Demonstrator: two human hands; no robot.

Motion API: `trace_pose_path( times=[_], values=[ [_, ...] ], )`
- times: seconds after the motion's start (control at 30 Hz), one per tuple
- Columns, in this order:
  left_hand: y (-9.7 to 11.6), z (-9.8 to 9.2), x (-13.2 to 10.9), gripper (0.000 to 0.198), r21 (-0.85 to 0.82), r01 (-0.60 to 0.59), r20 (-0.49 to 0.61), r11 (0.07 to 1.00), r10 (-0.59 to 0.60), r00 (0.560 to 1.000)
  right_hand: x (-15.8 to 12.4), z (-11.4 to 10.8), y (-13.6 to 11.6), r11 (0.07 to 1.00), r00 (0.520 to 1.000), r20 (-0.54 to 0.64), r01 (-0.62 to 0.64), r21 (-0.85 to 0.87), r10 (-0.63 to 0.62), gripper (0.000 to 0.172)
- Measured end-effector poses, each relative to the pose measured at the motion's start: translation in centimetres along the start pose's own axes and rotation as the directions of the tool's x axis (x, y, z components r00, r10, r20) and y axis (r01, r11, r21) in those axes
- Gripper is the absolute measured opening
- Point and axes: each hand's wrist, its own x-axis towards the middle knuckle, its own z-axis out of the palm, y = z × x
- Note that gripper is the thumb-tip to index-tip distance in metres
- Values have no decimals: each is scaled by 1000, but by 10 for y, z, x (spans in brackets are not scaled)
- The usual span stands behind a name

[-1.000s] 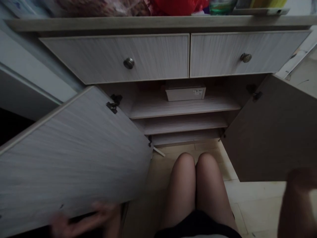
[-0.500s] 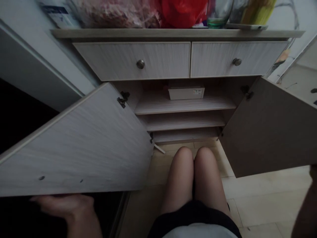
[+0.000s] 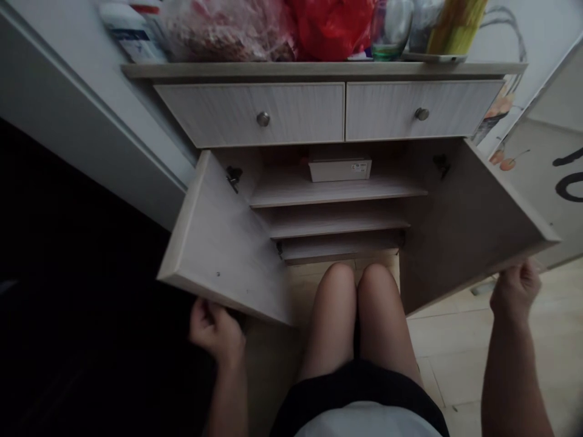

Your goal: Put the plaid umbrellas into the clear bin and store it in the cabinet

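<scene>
I crouch in front of a pale wooden cabinet with both lower doors swung open. My left hand is curled under the bottom edge of the left door. My right hand is closed on the outer edge of the right door. Between the doors I see three bare shelves, and a flat white box lies at the back of the top one. My knees are just in front of the lowest shelf.
Two closed drawers with round metal knobs sit above the opening. On the cabinet top are red plastic bags, a glass and a bottle. A dark area lies to the left, pale floor tiles to the right.
Both doors have swung further in toward me edge-on. My left hand came up to the left door's bottom edge and my right hand rose into view and took the right door's edge.
</scene>
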Motion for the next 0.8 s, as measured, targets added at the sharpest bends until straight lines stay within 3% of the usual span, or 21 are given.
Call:
trace_pose_path(
  times=[0.13, 0.3, 0.5, 0.67, 0.8],
  values=[
    [-11, 20, -13, 27, 5, -163, 173, 987, 160, 972, -19, 15, -17, 980, 971, 238, -65, 186, 20, 47],
    [6, 57, -32, 34, -92, -271, 410, 958, 284, 867, -34, 36, -55, 977, 871, 486, -37, 212, -73, 43],
    [29, 128, -58, 38, -210, -270, 588, 940, 342, 733, -54, 94, -108, 940, 805, 574, -63, 336, -151, 43],
    [35, 185, -70, 30, -182, -306, 659, 934, 347, 667, -66, 157, -129, 936, 747, 645, -93, 338, -159, 49],
    [37, 219, -72, 24, -126, -344, 710, 931, 326, 624, -69, 196, -140, 957, 727, 672, -76, 278, -138, 46]
  ],
)
